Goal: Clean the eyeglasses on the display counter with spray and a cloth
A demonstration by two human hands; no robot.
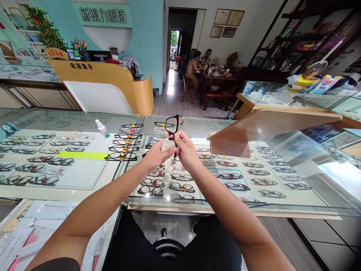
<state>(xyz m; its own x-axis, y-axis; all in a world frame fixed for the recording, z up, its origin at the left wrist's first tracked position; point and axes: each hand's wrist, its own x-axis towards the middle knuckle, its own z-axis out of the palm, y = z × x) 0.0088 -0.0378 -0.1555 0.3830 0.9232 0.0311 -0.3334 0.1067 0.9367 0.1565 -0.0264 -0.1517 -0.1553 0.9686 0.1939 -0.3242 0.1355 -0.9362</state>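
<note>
Black-rimmed eyeglasses [177, 124] are raised above the glass counter, tilted so that one lens faces me. My right hand [186, 148] pinches them low down, by what looks like a temple arm. A pale beige cloth [168, 146] is gripped in my left hand [154, 155], close against the lower part of the glasses. The two hands nearly meet, and the fingertips around the cloth are partly hidden. Left of them, a column of black eyeglasses [124, 156] with yellow tags lies on the counter, near a white spray bottle [102, 129].
Beneath my arms runs a glass display counter [96, 175] with many frames inside. A wooden tray-like stand [229, 147] is on its right part. Behind are a cashier desk [141, 92] and two people at a table [222, 77]. An open drawer [36, 222] holds papers at lower left.
</note>
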